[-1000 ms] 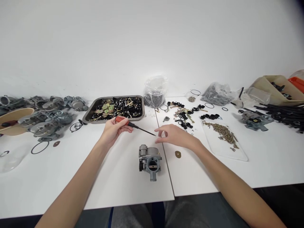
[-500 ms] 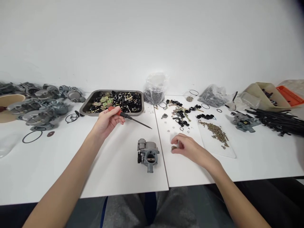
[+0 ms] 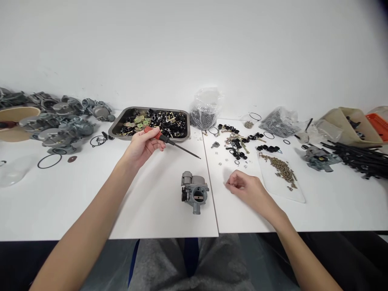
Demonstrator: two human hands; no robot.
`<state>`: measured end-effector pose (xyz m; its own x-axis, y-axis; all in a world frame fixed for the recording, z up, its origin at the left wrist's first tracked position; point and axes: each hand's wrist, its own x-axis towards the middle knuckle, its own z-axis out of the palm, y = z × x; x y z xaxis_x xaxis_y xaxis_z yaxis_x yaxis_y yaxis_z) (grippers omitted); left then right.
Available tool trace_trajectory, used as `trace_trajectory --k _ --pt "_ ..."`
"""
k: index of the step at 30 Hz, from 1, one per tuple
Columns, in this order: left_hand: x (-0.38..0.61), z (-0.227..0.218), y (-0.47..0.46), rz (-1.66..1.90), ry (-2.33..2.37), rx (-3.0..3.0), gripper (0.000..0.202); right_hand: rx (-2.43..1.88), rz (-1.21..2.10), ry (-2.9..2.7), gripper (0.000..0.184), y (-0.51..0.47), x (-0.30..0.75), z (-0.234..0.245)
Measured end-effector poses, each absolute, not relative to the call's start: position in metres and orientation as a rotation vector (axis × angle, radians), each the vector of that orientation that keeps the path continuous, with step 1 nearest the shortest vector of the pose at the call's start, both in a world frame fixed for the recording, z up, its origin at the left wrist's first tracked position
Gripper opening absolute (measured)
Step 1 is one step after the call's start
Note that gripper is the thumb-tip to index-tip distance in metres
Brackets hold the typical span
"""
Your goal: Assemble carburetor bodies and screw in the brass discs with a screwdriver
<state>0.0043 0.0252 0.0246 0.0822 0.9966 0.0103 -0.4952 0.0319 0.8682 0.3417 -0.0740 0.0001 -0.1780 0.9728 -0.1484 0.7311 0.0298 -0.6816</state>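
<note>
My left hand (image 3: pixel 144 148) grips a screwdriver (image 3: pixel 174 143) by its red and black handle, the dark shaft slanting down to the right above the table. Below the tip a grey metal carburetor (image 3: pixel 195 193) stands on the table, its round bore facing me. To the right of the carburetor, my right hand (image 3: pixel 242 186) is low at the tabletop with thumb and fingertips pinched together. What lies between those fingertips is hidden or too small to name. Small clear pieces (image 3: pixel 220 163) and a grey fitting (image 3: pixel 215 144) lie beyond this hand.
A dark metal tray (image 3: pixel 112 128) of washers and black parts stands behind my left hand. Several carburetors (image 3: pixel 56 137) crowd the left. On the right are a white sheet (image 3: pixel 298 195) with brass screws (image 3: pixel 283 169), black tubes (image 3: pixel 357 157), and another carburetor (image 3: pixel 321 158).
The fingers of my right hand have closed into a pinch near a small roundish piece that showed between them before. My left hand still holds the screwdriver. The whole view has shifted slightly.
</note>
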Motion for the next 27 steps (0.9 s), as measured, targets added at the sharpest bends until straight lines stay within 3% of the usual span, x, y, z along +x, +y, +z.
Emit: trace_trajectory --k 9,19,27 --pt "0.004 0.023 0.027 1.320 0.796 0.856 0.018 -1.502 1.268 -1.819 0.025 -0.067 0.331 0.030" --pt "0.003 0.024 0.027 1.345 0.777 0.812 0.012 -1.432 1.283 -2.128 0.019 -0.052 0.309 0.075" --pt "-0.002 0.026 0.029 1.357 0.787 0.781 0.013 -1.264 1.296 -2.345 0.030 -0.041 0.285 0.094"
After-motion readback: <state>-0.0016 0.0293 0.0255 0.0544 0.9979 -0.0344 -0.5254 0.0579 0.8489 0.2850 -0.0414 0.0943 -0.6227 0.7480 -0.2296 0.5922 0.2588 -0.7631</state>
